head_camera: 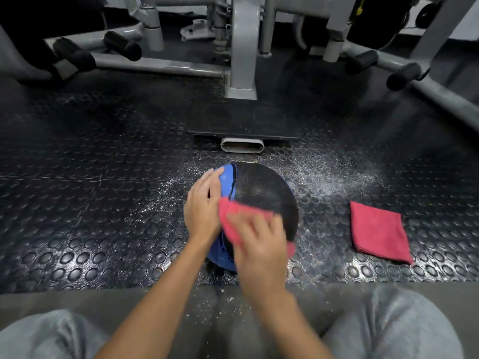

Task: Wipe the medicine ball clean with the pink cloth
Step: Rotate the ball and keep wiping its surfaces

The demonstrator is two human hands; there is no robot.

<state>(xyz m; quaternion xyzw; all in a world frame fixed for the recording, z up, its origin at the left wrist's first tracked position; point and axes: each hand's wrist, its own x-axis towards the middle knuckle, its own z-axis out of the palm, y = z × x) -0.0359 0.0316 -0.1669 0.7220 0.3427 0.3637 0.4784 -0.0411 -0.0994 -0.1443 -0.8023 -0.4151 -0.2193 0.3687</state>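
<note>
Broadly, the rubber-studded floor fills the head view, with a grey gym machine frame well beyond the medicine ball. The ball, black with a blue panel, rests on the floor directly in front of the seated person's knees. A second pink cloth lies folded on the floor to the right of the ball, apart from it and untouched.

The left hand rests on the ball's blue panel on its left side, fingers laid nearly straight and released, steadying rather than grasping. The right hand is on the ball's near face, its fingers spread over the pink cloth and pressing it to the surface; motion blur hides whether any fingertip curls into the fabric. Pale specks are scattered on the floor around the ball, densest to its right.

Judged from this, wiping is under way and not complete. The cloth covers only the near part of the black panel. The far part of that panel shows faint pale speckling, and the blue panel under the left hand appears not yet reached. The underside is hidden, so the ball would probably need turning.
</note>
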